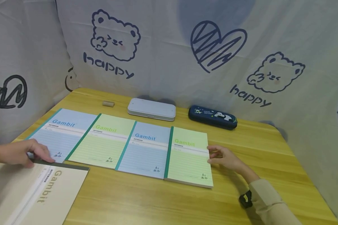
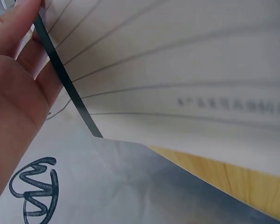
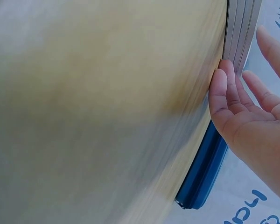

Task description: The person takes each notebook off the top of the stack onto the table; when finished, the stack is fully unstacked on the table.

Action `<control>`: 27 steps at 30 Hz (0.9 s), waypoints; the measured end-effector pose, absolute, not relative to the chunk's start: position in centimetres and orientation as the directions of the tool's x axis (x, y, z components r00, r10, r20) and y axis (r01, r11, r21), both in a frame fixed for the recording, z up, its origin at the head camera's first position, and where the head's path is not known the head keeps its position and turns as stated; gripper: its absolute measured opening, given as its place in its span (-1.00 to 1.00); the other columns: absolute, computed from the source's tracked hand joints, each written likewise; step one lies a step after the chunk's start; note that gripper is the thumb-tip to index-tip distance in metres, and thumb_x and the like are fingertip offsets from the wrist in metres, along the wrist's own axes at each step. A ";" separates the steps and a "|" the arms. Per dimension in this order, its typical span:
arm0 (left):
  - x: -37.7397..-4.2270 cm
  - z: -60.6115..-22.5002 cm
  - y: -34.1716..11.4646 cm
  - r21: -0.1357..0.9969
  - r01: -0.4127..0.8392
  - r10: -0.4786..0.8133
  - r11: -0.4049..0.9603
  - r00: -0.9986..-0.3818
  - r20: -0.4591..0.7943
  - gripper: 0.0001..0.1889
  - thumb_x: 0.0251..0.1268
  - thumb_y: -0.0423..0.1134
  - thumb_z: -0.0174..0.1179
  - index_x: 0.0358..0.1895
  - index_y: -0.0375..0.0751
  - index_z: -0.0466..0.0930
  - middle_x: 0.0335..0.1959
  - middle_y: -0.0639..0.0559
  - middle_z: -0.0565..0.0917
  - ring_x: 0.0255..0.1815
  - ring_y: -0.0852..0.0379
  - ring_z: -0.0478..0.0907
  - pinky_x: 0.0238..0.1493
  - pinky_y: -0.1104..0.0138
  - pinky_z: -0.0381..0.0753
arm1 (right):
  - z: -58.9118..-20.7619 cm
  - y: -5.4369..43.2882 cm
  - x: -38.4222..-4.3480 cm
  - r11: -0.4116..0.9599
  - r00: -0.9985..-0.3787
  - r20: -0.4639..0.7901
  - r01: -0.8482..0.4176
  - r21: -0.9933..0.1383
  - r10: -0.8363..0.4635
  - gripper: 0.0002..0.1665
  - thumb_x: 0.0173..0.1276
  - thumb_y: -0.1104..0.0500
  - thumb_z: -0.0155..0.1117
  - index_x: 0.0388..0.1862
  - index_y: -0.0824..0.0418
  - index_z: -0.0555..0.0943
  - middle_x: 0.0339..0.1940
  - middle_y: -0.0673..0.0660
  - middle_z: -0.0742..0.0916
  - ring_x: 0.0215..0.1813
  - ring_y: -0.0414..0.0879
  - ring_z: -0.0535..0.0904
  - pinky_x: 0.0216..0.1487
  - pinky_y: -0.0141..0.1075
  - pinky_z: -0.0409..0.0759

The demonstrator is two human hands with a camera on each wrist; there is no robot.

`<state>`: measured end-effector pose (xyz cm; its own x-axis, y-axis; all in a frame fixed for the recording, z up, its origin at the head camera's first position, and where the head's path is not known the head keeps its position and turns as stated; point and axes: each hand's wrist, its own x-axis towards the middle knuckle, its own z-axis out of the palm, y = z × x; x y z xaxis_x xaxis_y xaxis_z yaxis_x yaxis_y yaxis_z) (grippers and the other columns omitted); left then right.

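My left hand (image 1: 31,152) grips a beige notebook (image 1: 25,187) by its dark spine, at the lower left of the head view. Up close in the left wrist view, the notebook's lined cover (image 2: 177,60) looms large, with thumb and fingers on either side of the spine. My right hand (image 1: 224,158) is at the right edge of a green notebook (image 1: 189,164), fingers loosely bent and fingertips at its side. In the right wrist view those fingertips (image 3: 226,67) meet the lower page edges (image 3: 240,32).
Left of that green notebook, a blue notebook (image 1: 143,153), another green one (image 1: 101,143) and another blue one (image 1: 66,131) form a row. Behind them are a white case (image 1: 151,109), a dark blue panda case (image 1: 212,117) and a small brown block (image 1: 108,103). Printed cloth (image 1: 163,62) hangs behind the table.
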<state>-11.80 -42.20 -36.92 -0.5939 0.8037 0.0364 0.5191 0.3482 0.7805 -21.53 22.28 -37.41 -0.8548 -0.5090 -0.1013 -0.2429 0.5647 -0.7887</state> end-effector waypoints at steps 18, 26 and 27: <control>-11.6 -36.8 -42.8 0.789 0.486 0.764 0.377 -0.644 0.032 -0.38 -0.38 -0.68 0.19 -0.09 -0.07 0.65 -0.18 0.22 0.62 -0.31 0.36 0.41 -0.54 0.45 0.26 | -37.1 22.3 -21.4 0.551 -0.853 -0.105 -0.231 -0.802 -0.511 -0.32 0.15 0.20 0.29 0.17 0.49 0.29 0.05 0.37 0.50 -0.04 0.13 0.46 -0.09 -0.19 0.43; -11.6 -36.6 -43.3 0.794 0.427 0.705 0.433 -0.709 -0.004 -0.48 -0.24 -0.62 0.21 -0.11 -0.07 0.65 -0.23 0.28 0.58 -0.34 0.30 0.41 -0.53 0.43 0.39 | -37.1 22.3 -21.3 0.546 -0.854 -0.112 -0.219 -0.809 -0.509 -0.33 0.15 0.22 0.29 0.17 0.50 0.29 0.05 0.38 0.49 -0.04 0.14 0.46 -0.12 -0.23 0.43; -11.7 -36.5 -43.2 0.805 0.412 0.703 0.428 -0.712 -0.010 -0.49 -0.22 -0.62 0.20 -0.11 -0.09 0.65 -0.24 0.27 0.58 -0.35 0.28 0.41 -0.51 0.43 0.41 | -37.1 22.2 -21.3 0.546 -0.854 -0.111 -0.220 -0.808 -0.508 -0.33 0.15 0.22 0.28 0.17 0.50 0.29 0.05 0.38 0.49 -0.04 0.14 0.46 -0.12 -0.23 0.44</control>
